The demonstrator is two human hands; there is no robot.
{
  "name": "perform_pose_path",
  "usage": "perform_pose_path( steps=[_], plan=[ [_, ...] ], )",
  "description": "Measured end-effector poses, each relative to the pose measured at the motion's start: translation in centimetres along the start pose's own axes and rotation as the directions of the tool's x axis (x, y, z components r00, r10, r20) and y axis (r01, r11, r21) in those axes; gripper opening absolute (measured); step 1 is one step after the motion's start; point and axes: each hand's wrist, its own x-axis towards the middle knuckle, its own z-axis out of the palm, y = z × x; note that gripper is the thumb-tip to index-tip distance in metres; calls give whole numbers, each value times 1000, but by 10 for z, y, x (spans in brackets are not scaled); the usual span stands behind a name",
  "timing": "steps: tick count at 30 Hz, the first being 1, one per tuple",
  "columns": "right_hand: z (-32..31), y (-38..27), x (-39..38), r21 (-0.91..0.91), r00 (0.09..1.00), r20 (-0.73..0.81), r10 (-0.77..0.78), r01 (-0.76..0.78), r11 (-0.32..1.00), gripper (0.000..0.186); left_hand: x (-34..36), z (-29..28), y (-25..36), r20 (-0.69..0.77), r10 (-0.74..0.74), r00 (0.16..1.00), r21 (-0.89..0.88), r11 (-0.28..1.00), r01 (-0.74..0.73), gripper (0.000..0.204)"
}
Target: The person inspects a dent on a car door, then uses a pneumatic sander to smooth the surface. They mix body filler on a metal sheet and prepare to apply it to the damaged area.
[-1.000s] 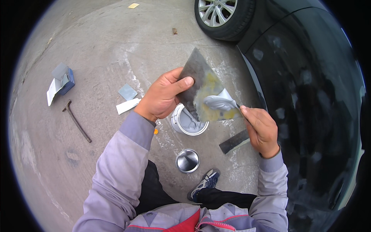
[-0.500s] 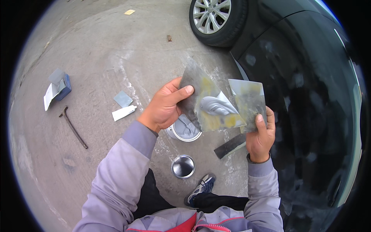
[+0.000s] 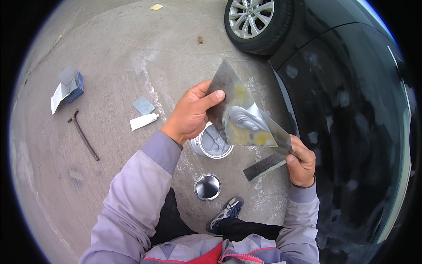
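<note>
Above the open filler can [image 3: 212,141] and its lid [image 3: 207,186] beside the dark car [image 3: 351,132], left hand [image 3: 190,113] pinches the smeared metal plate [image 3: 237,110] while right hand [image 3: 301,162] grips a spreader [image 3: 281,140].

- The left hand [image 3: 190,115] grips a flat grey metal plate [image 3: 235,110] carrying grey putty [image 3: 244,118].
- The right hand [image 3: 301,162] pinches a thin metal spreader [image 3: 281,140] touching the plate's lower edge.
- An open round tin of grey putty [image 3: 212,141] stands below on the concrete.

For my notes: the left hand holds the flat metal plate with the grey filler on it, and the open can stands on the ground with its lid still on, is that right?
Not quite. In the head view the left hand does hold the metal plate with grey filler, and the open can stands on the ground, but its lid is off, lying beside it near the shoe.
</note>
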Motion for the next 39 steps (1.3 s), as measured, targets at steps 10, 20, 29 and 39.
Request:
perform_pose_path(
  steps=[10,20,29,39],
  plan=[
    [-3,-12,8,-170,994,84,66,-51,984,34,0,5,0,-26,18,999,97,995,-15,31],
    [13,13,7,522,834,-432,343,-79,849,47,0,8,0,-14,-17,1000,36,999,18,33],
    [24,2,2,237,967,-173,186,-143,961,43,3,5,-4,-39,87,995,47,995,-85,29],
    [21,18,17,386,743,-527,413,-224,895,34,5,1,6,-119,175,977,-110,976,-189,28]
  ],
)
